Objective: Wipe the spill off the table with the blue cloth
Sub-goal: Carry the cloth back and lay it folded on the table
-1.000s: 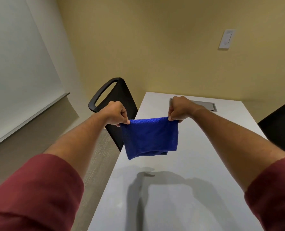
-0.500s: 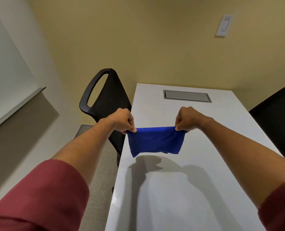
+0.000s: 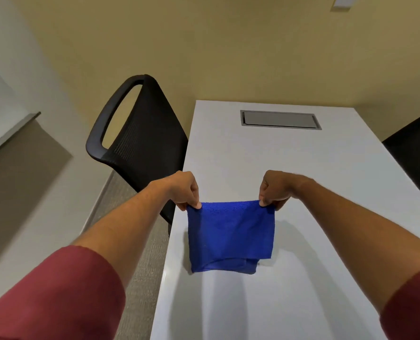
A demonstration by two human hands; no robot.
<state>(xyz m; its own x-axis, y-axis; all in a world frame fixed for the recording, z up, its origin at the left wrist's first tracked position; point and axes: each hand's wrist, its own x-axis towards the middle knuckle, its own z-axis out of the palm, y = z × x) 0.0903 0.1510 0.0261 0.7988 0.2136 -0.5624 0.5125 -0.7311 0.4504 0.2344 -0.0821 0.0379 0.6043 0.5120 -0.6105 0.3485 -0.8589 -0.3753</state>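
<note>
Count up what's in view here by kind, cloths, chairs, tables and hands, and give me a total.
Cloths: 1, the blue cloth, pinched by the left hand and the right hand
Chairs: 2, black chair left, another chair at the right edge
Tables: 1, white table
Hands: 2
Total: 6

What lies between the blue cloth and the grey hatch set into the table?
Only bare white table between the blue cloth and the grey hatch, in the head view.
</note>
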